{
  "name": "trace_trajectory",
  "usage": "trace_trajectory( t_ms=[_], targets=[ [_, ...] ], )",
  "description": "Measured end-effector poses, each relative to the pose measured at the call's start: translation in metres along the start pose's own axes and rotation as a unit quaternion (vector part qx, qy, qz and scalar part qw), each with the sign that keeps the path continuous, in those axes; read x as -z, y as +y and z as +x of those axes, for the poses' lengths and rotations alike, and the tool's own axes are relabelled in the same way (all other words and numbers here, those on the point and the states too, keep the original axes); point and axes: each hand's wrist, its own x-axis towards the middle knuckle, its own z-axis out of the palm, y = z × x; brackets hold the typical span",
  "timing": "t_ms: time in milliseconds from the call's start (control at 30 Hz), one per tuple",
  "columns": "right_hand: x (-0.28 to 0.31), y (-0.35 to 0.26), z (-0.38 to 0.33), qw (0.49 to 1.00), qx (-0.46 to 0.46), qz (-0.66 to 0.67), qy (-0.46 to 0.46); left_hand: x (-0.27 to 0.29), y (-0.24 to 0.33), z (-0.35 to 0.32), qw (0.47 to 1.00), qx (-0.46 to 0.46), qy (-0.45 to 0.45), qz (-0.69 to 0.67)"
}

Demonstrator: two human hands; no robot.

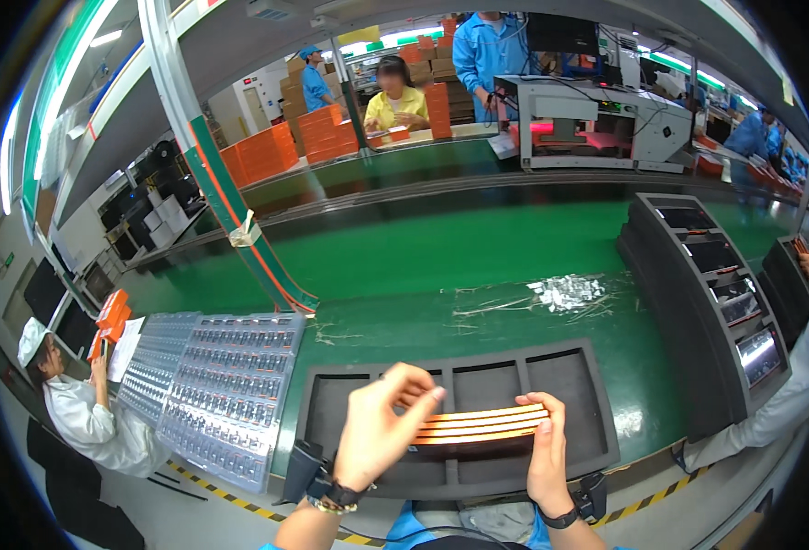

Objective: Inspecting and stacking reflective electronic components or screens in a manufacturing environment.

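Observation:
A stack of flat dark pieces with bright orange edges (482, 423) lies level above a black foam tray (597, 403). My right hand (548, 454) is closed on the right end of this stack, thumb toward me and fingers around the far side. At the left end is my left hand (388, 423), its fingers loosely bent and the thumb apart from them, with nothing seen between them. That hand hides the stack's left end, so I cannot tell whether it touches it. Beneath the stack, the tray shows dark recesses split by ridges.
Clear plastic trays of small parts (230, 394) lie at left. Stacked black foam trays holding dark glossy pieces (698, 293) stand at right. Silvery scraps (568, 293) lie on the green bench (395, 266). A metal post (230, 197) rises at left. Other people work nearby.

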Motion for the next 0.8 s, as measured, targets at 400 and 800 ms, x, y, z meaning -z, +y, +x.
trace_trajectory(
  t_ms=[400,800],
  targets=[
    [0.002,0.002,0.000,1.000,-0.002,0.003,-0.006,-0.055,0.027,0.001,0.970,-0.132,-0.201,0.044],
    [0.002,0.005,0.000,1.000,0.007,-0.005,-0.004,-0.058,0.048,-0.001,0.878,-0.318,-0.227,0.276]
  ],
)
